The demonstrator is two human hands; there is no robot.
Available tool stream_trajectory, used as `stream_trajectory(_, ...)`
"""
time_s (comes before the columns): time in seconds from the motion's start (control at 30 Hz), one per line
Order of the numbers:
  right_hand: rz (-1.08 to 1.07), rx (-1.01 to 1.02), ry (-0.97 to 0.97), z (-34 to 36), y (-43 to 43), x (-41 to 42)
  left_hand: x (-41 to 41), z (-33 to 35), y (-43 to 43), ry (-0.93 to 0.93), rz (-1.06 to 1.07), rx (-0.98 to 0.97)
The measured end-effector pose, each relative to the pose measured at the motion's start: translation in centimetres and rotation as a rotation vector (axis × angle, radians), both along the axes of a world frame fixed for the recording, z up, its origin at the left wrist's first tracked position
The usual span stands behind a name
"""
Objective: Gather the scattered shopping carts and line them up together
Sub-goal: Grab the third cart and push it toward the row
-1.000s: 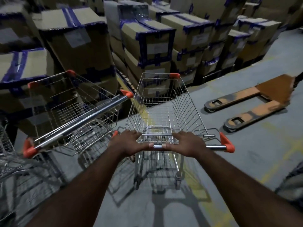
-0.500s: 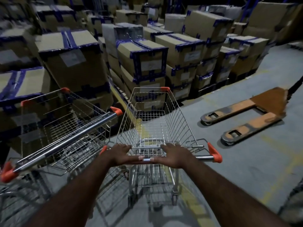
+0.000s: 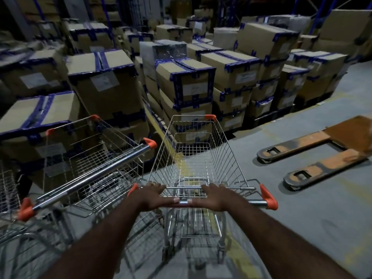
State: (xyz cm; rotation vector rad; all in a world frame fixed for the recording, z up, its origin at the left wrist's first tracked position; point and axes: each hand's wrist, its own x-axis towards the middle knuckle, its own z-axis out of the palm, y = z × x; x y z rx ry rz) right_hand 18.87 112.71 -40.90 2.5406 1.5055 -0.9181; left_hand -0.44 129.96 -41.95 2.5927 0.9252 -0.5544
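A wire shopping cart with orange corner caps stands straight in front of me, its basket empty. My left hand and my right hand both grip its chrome handle bar, close together near the middle. To the left stands a second cart, angled, its handle bar running from lower left to upper right beside the first cart's left side. Part of a third cart shows at the far left edge.
Stacks of cardboard boxes with blue tape fill the space ahead and to the left, close to the carts' noses. An orange pallet jack lies on the grey floor at right, forks pointing left. Yellow floor lines run under the cart.
The view has tilted up and pulled back from the boxes. The held cart sits lower in frame and a little further from the stacks. Both hands keep their grip.
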Motion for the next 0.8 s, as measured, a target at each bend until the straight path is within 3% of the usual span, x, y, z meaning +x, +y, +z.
stream_trajectory(0.17, 0.086, -0.038, 0.041, 1.4, 1.7, 0.4, 0.2, 1.3, -0.6, -0.018, 0.07, -0.055)
stream_trajectory(0.4, 0.224, 0.198, -0.013, 4.5, 6.1, -2.5, -1.7, 5.9, -2.1, -0.13, 0.205, -0.01)
stream_trajectory(0.57, 0.44, 0.366, -0.032, 6.9, 9.1, -8.4, -9.4, 9.6, -3.8, -0.207, 0.359, 0.107)
stream_trajectory(0.8, 0.752, 0.492, 0.029, 11.2, 10.8, -21.9, -26.2, 15.1, -8.6, -0.14, 0.692, 0.278)
